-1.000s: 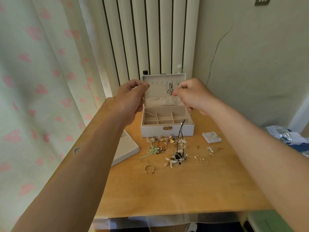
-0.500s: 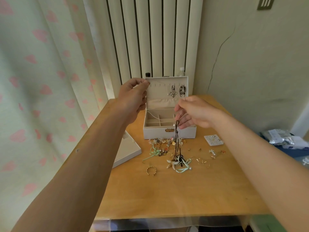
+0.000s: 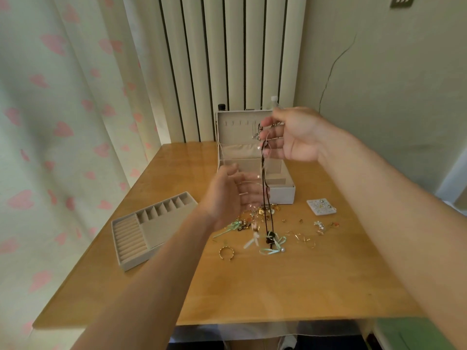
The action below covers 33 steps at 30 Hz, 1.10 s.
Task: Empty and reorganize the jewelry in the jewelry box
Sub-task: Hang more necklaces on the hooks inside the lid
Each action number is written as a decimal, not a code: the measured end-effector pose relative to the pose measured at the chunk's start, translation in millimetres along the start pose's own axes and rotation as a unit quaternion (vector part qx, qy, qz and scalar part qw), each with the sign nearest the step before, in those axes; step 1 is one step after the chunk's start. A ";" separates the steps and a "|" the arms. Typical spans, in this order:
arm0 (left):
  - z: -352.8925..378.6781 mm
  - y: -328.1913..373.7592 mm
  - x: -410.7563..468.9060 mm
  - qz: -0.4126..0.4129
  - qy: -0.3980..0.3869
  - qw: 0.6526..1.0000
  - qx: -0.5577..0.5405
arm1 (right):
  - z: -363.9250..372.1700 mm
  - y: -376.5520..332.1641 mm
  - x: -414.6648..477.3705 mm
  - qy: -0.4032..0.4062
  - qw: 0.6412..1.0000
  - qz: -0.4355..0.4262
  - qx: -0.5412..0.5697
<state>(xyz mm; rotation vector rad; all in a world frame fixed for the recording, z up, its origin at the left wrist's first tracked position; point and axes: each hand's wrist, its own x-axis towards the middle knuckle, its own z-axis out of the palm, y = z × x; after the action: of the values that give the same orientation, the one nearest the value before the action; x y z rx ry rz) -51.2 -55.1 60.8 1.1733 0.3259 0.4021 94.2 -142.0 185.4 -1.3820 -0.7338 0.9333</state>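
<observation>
Above the table point(image 3: 278, 286), raised right hand point(image 3: 295, 137) pinches necklace point(image 3: 264, 195); left hand point(image 3: 227, 198) cupped, grip wide.

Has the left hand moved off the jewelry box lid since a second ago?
Yes. The left hand has dropped from the upper left lid corner of the jewelry box to in front of its base, open beside the dangling black cord.

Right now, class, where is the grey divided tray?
In the head view, the grey divided tray lies flat on the table's left side, near the curtain, left of the open jewelry box and the left hand.
</observation>
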 end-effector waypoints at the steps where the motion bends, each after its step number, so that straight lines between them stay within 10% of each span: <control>1: 0.5 -5.1 0.0 -0.002 -0.014 1.000 0.001 | -0.7 -2.9 1.3 0.005 1.000 0.002 0.020; 21: -21.1 -3.8 -13.8 -0.001 0.062 0.977 0.205 | -16.9 -23.6 14.0 0.106 0.989 -0.066 0.073; 33: -58.8 26.7 -22.7 0.034 0.186 0.980 0.061 | -24.1 -5.3 21.5 0.156 0.987 -0.041 -0.008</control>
<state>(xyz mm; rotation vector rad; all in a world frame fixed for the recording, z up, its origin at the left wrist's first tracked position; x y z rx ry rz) -101.2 -8.6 65.8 1.2287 0.6439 0.6724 126.0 -134.4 186.7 -1.4591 -0.5542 0.6282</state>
